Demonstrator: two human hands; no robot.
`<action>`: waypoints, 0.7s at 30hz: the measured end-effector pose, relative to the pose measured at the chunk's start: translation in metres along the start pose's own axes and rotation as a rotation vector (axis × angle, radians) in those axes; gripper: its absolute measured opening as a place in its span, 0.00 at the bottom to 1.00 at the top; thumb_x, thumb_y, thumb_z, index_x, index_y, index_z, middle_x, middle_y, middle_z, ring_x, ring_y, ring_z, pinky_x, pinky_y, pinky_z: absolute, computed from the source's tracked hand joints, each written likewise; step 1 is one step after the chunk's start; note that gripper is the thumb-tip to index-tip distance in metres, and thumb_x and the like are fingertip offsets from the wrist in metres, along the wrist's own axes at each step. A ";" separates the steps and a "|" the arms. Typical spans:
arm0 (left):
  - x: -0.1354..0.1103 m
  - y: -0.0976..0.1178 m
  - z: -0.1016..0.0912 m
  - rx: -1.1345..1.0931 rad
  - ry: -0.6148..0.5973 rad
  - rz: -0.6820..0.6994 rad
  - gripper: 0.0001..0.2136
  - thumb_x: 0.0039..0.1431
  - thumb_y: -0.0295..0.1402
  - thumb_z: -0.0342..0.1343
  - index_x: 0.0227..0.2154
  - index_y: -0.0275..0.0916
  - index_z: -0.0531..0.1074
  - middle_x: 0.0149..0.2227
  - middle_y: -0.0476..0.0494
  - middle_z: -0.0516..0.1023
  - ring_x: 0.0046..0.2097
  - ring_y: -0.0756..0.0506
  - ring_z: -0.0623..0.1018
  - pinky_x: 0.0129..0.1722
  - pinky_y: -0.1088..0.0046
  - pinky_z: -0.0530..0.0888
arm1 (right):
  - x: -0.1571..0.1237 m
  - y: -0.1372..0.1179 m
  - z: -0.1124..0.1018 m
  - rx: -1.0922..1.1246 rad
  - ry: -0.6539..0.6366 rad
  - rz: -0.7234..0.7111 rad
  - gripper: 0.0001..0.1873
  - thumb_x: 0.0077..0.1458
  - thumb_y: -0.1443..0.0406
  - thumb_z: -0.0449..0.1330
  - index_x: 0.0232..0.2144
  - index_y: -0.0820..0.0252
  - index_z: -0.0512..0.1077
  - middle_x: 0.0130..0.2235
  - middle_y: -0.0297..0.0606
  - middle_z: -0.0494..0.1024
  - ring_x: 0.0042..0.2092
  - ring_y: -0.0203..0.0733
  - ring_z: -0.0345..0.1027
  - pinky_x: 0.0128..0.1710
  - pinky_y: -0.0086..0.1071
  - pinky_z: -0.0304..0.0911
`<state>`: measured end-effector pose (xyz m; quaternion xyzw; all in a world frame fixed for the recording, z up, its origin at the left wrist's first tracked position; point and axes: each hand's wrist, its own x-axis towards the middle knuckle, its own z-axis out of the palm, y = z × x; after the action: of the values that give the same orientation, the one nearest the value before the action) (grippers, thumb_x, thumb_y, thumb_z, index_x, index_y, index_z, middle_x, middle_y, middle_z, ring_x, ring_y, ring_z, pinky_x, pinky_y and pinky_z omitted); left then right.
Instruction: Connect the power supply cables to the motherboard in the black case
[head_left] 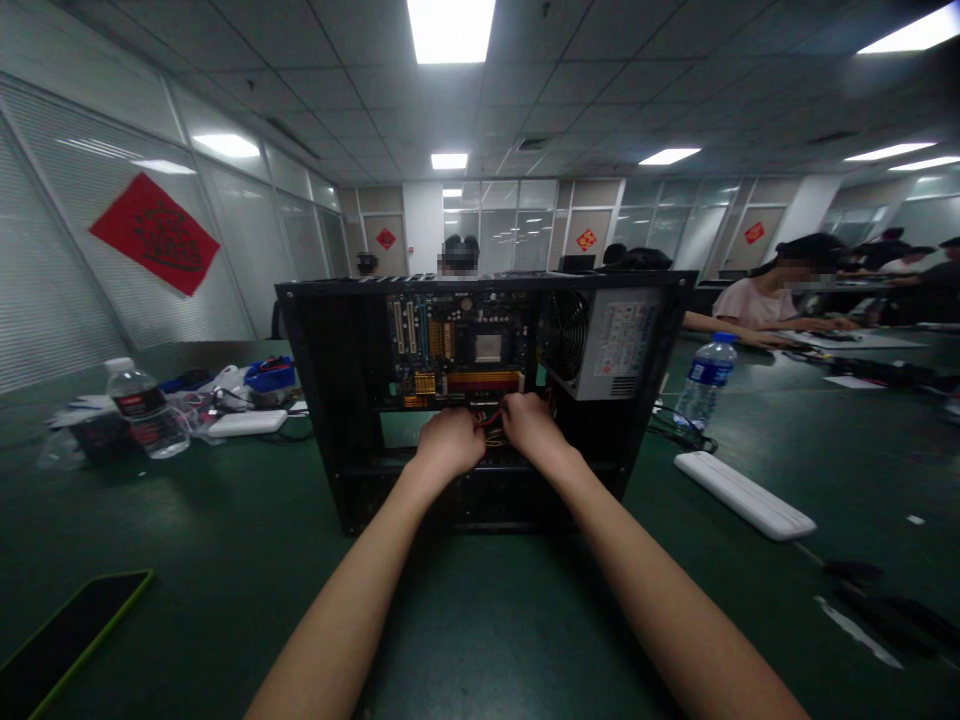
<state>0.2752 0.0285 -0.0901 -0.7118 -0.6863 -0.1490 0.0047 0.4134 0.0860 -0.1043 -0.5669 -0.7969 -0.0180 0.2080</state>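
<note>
An open black computer case (322, 400) stands in front of me, and both my hands reach inside its lower middle. Red, black and yellow power cables (491, 415) run between them. My left hand (452, 440) is closed, its fingers wrapped round the cables. Just to its right, my right hand (531, 425) is also closed on the cables; the fingertips of both are hidden. Above the hands sits the motherboard (427, 340), with a bare silver processor (488, 347) and red and yellow slots (484, 382). A grey power supply (619, 345) with a fan fills the upper right.
Left of the case are a bottle with a dark label (146, 410), a white power strip (247, 424) and a phone (71, 640). A blue-capped water bottle (705, 385) and another white power strip (742, 493) lie to the right. Another person (757, 297) sits beyond.
</note>
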 end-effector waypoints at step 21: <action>-0.001 0.001 -0.001 0.017 0.030 -0.025 0.14 0.59 0.38 0.47 0.34 0.40 0.77 0.38 0.34 0.81 0.43 0.35 0.80 0.41 0.61 0.76 | 0.007 0.002 0.004 0.001 -0.007 0.006 0.15 0.63 0.69 0.51 0.43 0.66 0.78 0.41 0.53 0.79 0.46 0.52 0.75 0.43 0.35 0.66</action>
<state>0.2756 0.0275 -0.0888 -0.7008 -0.6963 -0.1539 0.0194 0.4123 0.0940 -0.1061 -0.5693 -0.7960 -0.0151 0.2054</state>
